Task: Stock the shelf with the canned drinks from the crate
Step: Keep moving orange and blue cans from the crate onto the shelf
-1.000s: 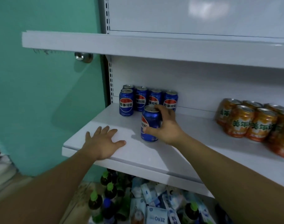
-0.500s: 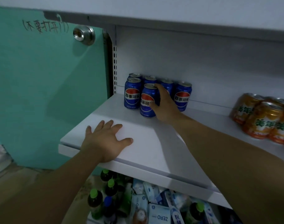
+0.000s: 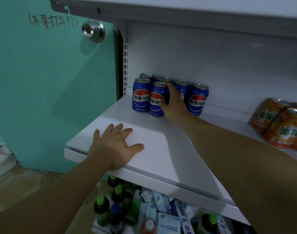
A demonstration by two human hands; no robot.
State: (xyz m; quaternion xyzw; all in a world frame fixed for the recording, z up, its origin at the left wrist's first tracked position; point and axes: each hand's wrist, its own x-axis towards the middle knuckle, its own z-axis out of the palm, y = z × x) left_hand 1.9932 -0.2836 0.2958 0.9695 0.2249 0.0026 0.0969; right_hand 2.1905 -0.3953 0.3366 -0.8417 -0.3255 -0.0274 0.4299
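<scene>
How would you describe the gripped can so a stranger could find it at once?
On the white shelf beside the green door, find the blue cans in the back left corner. The gripped can stands in the front row, second from the left; it alone has the right hand round it.

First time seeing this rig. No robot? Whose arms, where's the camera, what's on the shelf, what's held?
No robot: a person's two bare hands, filmed by one wide-angle camera worn on the head, looking forward and down. The left hand rests flat on the white shelf. The right hand holds a blue can upright among the other blue cans at the shelf's back left. Orange cans stand to the right. Bottles and packets sit below the shelf.
</scene>
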